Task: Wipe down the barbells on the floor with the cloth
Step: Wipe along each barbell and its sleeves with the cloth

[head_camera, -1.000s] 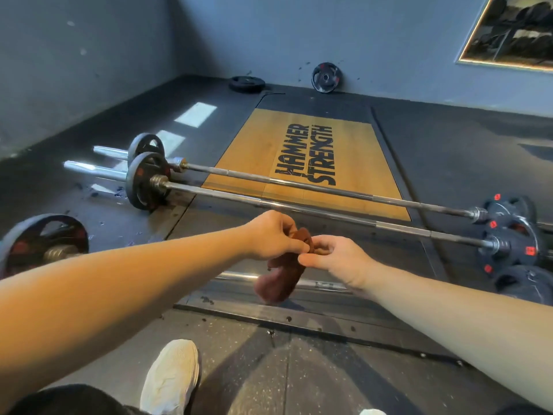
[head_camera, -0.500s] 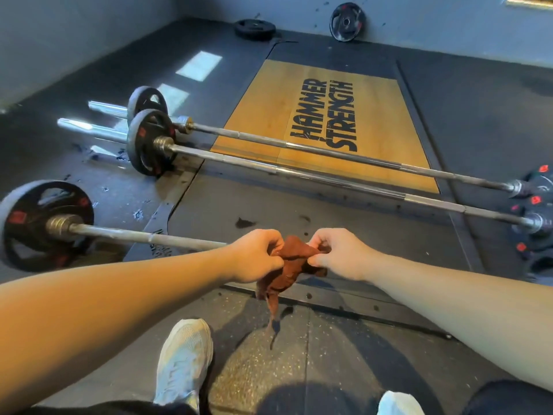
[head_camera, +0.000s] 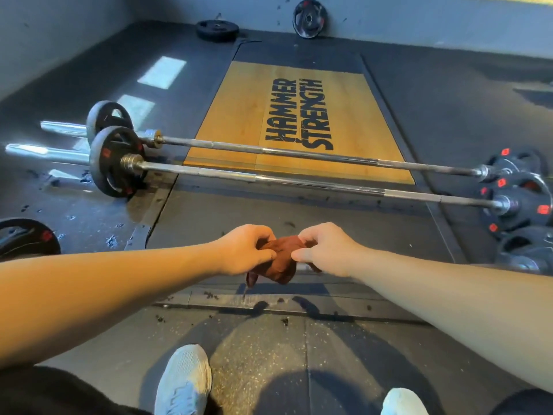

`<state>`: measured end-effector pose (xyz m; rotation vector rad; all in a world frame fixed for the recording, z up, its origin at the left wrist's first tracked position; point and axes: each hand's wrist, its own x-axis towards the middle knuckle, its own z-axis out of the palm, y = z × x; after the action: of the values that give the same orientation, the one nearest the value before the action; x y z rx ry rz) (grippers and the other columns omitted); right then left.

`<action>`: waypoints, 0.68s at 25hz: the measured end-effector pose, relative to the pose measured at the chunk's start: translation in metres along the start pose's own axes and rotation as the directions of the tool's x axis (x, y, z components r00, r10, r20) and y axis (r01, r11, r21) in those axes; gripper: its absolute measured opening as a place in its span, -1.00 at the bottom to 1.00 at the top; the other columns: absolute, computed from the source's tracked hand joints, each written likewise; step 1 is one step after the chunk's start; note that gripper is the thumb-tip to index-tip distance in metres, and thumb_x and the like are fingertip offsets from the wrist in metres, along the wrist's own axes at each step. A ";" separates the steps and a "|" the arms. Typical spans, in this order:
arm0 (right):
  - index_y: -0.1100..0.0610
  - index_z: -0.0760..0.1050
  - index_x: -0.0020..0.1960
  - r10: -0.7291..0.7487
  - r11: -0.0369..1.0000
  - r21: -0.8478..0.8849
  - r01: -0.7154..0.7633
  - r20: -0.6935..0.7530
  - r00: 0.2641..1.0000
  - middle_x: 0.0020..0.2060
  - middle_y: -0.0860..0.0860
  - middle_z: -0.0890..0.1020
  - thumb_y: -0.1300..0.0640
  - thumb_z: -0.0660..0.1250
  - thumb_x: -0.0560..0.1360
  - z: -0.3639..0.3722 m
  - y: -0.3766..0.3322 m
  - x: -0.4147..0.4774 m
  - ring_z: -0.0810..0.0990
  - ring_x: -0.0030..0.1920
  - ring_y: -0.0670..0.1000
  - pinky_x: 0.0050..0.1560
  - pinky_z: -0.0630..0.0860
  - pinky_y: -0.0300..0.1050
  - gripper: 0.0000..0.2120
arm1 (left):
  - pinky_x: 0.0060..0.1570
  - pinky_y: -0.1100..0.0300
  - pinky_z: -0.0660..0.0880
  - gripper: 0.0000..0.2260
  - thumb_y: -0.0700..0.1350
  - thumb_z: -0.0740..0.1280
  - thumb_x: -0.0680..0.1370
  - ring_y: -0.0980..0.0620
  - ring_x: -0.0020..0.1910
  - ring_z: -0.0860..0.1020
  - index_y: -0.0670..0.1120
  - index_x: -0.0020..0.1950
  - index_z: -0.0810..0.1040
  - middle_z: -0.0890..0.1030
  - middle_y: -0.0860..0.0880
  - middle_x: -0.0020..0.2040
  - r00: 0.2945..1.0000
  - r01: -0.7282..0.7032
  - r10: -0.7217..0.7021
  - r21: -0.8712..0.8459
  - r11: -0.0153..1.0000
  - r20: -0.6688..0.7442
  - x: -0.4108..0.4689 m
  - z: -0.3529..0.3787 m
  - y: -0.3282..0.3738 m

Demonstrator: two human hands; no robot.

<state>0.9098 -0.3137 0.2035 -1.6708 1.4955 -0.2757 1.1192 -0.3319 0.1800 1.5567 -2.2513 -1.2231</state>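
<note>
Both my hands hold a rust-brown cloth point(head_camera: 279, 259) out in front of me. My left hand point(head_camera: 245, 250) grips its left side and my right hand point(head_camera: 324, 250) pinches its right side; a corner hangs down. Right under the cloth lies the nearest barbell; my arms hide most of it, only its left plate point(head_camera: 25, 238) and a bit of bar point(head_camera: 302, 267) show. Beyond it lie a middle barbell point(head_camera: 299, 182) and a far barbell point(head_camera: 299, 152), each with black plates at both ends.
The barbells lie across a wooden lifting platform point(head_camera: 239, 115) with black lettering, set in dark rubber floor. A loose plate point(head_camera: 217, 29) lies near the back wall and another plate point(head_camera: 309, 18) leans on it. My white shoes point(head_camera: 184, 381) stand at the bottom.
My hands have bunched the cloth closer together and it hangs shorter. The camera has tilted and shifted, so my left arm now covers the nearest bar's left stretch.
</note>
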 end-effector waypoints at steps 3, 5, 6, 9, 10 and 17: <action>0.07 0.68 0.01 0.006 0.999 0.037 -0.003 -0.080 0.997 -0.08 0.00 0.69 0.09 0.42 0.59 -0.017 0.001 -0.017 0.64 -0.03 0.01 0.03 0.60 -0.07 -0.92 | 0.08 0.17 0.47 -0.87 0.07 0.37 0.60 0.10 0.01 0.53 0.08 0.10 0.62 0.53 0.10 0.02 0.994 -0.106 0.104 0.107 0.989 0.016 0.009 0.003 0.006; 0.04 0.68 0.02 0.042 0.995 0.094 -0.029 -0.144 0.989 -0.03 -0.06 0.69 0.10 0.43 0.58 -0.025 0.005 -0.028 0.63 0.00 -0.03 -0.03 0.56 -0.19 -0.93 | 0.07 0.17 0.48 -0.79 0.14 0.36 0.59 0.11 -0.02 0.52 0.09 0.15 0.63 0.51 0.10 0.00 0.993 -0.111 0.116 0.171 0.979 -0.023 0.014 0.006 0.009; 0.02 0.68 0.01 0.061 0.992 0.124 -0.039 -0.174 0.983 -0.02 -0.07 0.69 0.11 0.43 0.58 -0.027 0.008 -0.034 0.63 0.00 -0.05 -0.09 0.54 -0.27 -0.94 | 0.01 0.17 0.51 -0.75 0.18 0.36 0.58 0.11 -0.06 0.54 0.08 0.15 0.62 0.55 0.08 -0.04 0.995 -0.080 0.088 0.167 0.983 -0.037 0.016 0.008 0.013; 0.05 0.70 -0.07 0.108 0.975 0.217 -0.053 -0.250 0.962 -0.07 -0.02 0.72 0.13 0.43 0.58 -0.031 0.014 -0.052 0.65 -0.02 -0.05 -0.17 0.50 -0.30 -0.92 | -0.11 0.15 0.59 -0.66 0.23 0.34 0.58 0.06 -0.18 0.63 -0.02 0.11 0.59 0.68 -0.02 -0.14 0.995 0.089 -0.082 -0.142 0.986 0.053 0.022 0.018 0.021; 0.08 0.70 -0.07 0.127 0.967 0.249 -0.058 -0.270 0.954 -0.07 0.00 0.72 0.12 0.43 0.58 -0.031 0.017 -0.056 0.64 0.00 -0.04 -0.13 0.49 -0.27 -0.90 | -0.11 0.14 0.59 -0.64 0.22 0.33 0.59 0.04 -0.20 0.62 -0.07 0.12 0.58 0.69 -0.04 -0.17 0.986 0.150 -0.122 -0.276 0.949 0.116 0.023 0.024 0.025; 0.02 0.64 -0.07 0.298 0.928 0.337 -0.155 -0.427 0.854 -0.07 -0.03 0.68 0.06 0.42 0.59 -0.013 0.044 -0.081 0.59 -0.05 -0.07 -0.05 0.45 -0.19 -0.92 | -0.06 0.23 0.59 -0.67 -0.13 0.47 0.55 0.05 0.00 0.62 -0.06 0.30 0.55 0.65 -0.04 0.08 0.979 0.202 -0.152 -0.514 0.834 0.137 0.028 0.062 0.056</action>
<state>0.8491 -0.2436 0.2096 -1.2186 1.8879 -0.7800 1.0335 -0.3143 0.1683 1.5228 -1.6214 -1.8041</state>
